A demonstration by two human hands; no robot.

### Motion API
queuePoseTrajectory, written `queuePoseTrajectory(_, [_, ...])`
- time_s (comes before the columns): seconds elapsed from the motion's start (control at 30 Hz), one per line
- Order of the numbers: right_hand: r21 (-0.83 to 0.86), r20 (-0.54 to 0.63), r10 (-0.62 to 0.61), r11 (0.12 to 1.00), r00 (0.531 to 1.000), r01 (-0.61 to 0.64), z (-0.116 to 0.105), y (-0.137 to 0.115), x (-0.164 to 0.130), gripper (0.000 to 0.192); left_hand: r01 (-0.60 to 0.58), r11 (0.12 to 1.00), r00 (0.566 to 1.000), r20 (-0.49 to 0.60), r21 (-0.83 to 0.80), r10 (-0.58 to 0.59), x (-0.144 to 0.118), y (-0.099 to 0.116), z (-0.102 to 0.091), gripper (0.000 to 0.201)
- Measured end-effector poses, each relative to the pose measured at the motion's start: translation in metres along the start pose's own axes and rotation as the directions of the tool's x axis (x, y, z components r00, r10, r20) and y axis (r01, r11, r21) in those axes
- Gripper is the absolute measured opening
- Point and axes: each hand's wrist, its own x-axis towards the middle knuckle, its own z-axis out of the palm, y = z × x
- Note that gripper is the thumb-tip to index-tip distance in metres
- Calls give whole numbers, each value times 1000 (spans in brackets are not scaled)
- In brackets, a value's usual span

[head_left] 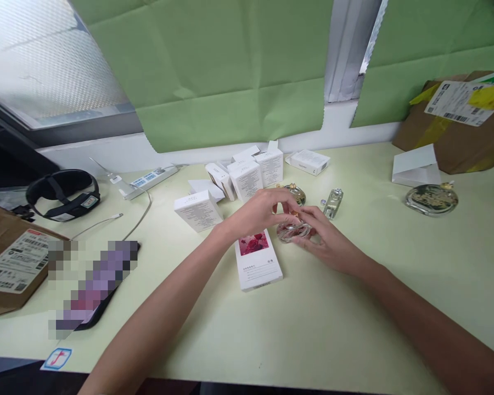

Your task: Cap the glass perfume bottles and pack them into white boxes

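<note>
A pale yellow-green counter point(354, 307) fills the lower frame, backed by green paper sheets point(214, 71) taped over the wall. Just above centre stands a cluster of small white cardboard boxes point(247, 175), with one more white box point(197, 210) lying to their left and a flat one point(308, 161) to their right. A white carton with a pink rose picture point(257, 260) lies flat directly below the hands, close to the left forearm. Behind the hands sits a round gold-capped glass bottle point(295, 193), and just right of it a small square clear bottle point(333, 203) lies tilted. At the right edge rest a flat oval glass bottle with gold pattern point(431, 198), a folded white card box point(415, 166) and a brown parcel with yellow tape point(461, 120). At the left are a black headband device point(63, 193), a white power strip point(150, 178), a blurred dark phone point(93, 285) and a brown labelled carton point(8, 258).

At frame centre a clear rounded glass bottle point(293, 231) rests on the counter between both hands. The left hand point(260, 211) curls over it from above, its grip pinching at the bottle's top with fingertips. The right hand point(327, 241) cups the bottle's right side, fingers loosely bent against the glass, grasping it rather than clenched.
</note>
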Motion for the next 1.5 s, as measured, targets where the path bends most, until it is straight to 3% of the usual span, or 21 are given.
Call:
queuePoseTrajectory(0.1, [-19, -70, 105, 994, 992, -107, 14, -6, -1, 74, -8, 1000, 1000, 5, 11, 8, 0, 0, 2, 17])
queuePoseTrajectory(0.17, [-25, -143, 139, 989, 980, -144, 25, -9, -1, 84, -18, 1000, 1000, 7, 10, 18, 0, 0, 3, 15])
queuePoseTrajectory(0.33, [-100, -253, 174, 974, 952, -205, 36, -15, 2, 60, -21, 1000, 999, 48, 24, 19, -1, -1, -1, 16])
queuePoseTrajectory(0.5, [-94, -243, 165, 977, 956, -192, 31, -17, 2, 51, -10, 1000, 990, 139, 28, 6, -3, -2, -11, 23])
queuePoseTrajectory(0.7, [-129, -245, 28, 990, 969, -61, 31, -14, 0, 66, 0, 998, 993, 118, 62, -7, -4, 1, -11, 23])
queuePoseTrajectory(0.87, [-144, -295, 54, 984, 954, -101, 31, -11, -1, 81, 14, 994, 995, 100, 106, -25, -3, 6, -11, 20])
queuePoseTrajectory(1.0, [-76, -219, -1, 997, 976, -16, 23, -7, -3, 94, 68, 990, 995, 62, 124, -76, -3, 8, -10, 19])
queuePoseTrajectory(1.17, [-150, -143, -126, 983, 982, 104, 10, -5, -5, 72, 160, 970, 987, -48, 181, -153, -4, 11, -6, 17])
queuePoseTrajectory(1.33, [-173, -100, -34, 985, 994, 16, 5, -8, -6, 52, 238, 940, 971, -88, 245, -223, -4, 18, -1, 17])
queuePoseTrajectory(1.5, [-177, -105, 2, 984, 994, -20, 5, -7, -5, 44, 162, 940, 986, -23, 300, -163, -9, 20, -14, 23])
